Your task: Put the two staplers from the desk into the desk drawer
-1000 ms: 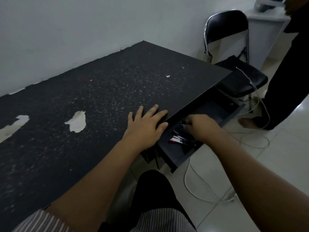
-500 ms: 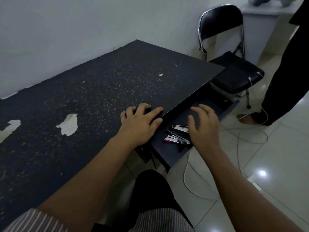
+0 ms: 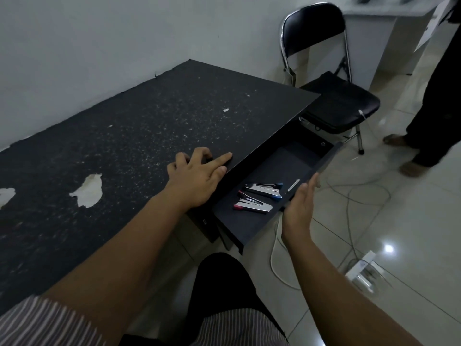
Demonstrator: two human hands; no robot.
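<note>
1. The back of the open drawer (image 3: 282, 168) runs under the desk top (image 3: 154, 126), so how deep it goes is hidden.
2. The right hand (image 3: 300, 208) stands edge-on against the drawer front (image 3: 321, 163); its palm cannot be seen.
3. A second person (image 3: 439, 101) at the right is cut off by the picture's edge; only legs and feet show.
4. Items on the white counter (image 3: 379, 11) at the top are cropped and blurred.
5. The desk top's left end runs out of view.
</note>
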